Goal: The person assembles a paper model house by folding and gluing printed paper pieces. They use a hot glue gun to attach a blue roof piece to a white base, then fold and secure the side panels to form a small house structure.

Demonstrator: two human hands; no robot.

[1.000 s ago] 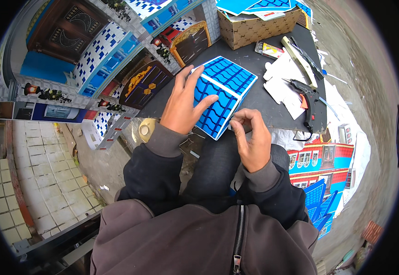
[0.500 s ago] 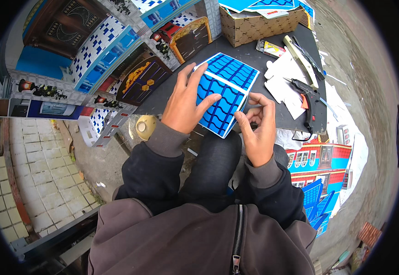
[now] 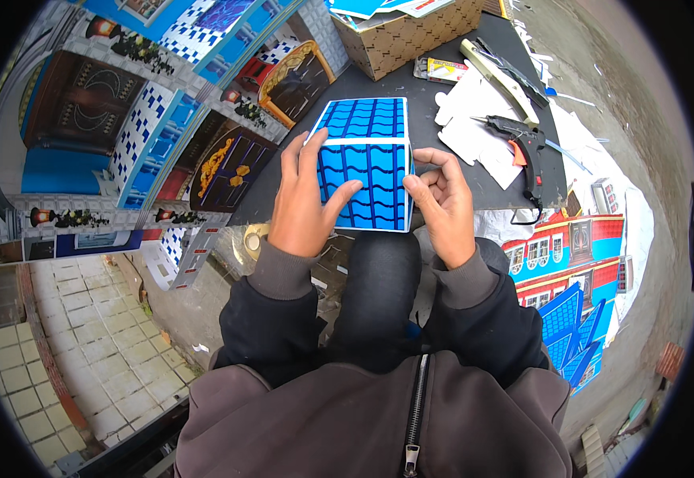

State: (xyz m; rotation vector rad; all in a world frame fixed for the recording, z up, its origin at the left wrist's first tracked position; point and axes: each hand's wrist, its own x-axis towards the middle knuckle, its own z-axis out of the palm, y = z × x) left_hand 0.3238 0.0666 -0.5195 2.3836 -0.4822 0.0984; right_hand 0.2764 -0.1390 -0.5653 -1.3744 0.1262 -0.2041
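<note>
A model house roof [image 3: 365, 163] with a blue wavy-tile print and a white strip along its ridge is held over my knees, at the near edge of the black table. My left hand [image 3: 302, 195] grips its left side, thumb on the near slope and fingers along the left edge. On the other side, my right hand [image 3: 445, 201] pinches the right edge between thumb and curled fingers. The roof's underside is hidden.
Right on the table [image 3: 394, 89] lie a black glue gun [image 3: 522, 147], white paper pieces [image 3: 474, 127] and a cream-handled cutter [image 3: 500, 80]. A brown patterned box [image 3: 410, 38] stands behind. Large printed house panels [image 3: 156, 119] fill the left; a red-blue model house [image 3: 562, 255] lies right.
The roof has turned, so its ridge now runs nearly level across the view. Both hands have stayed on it, and my view has shifted slightly.
</note>
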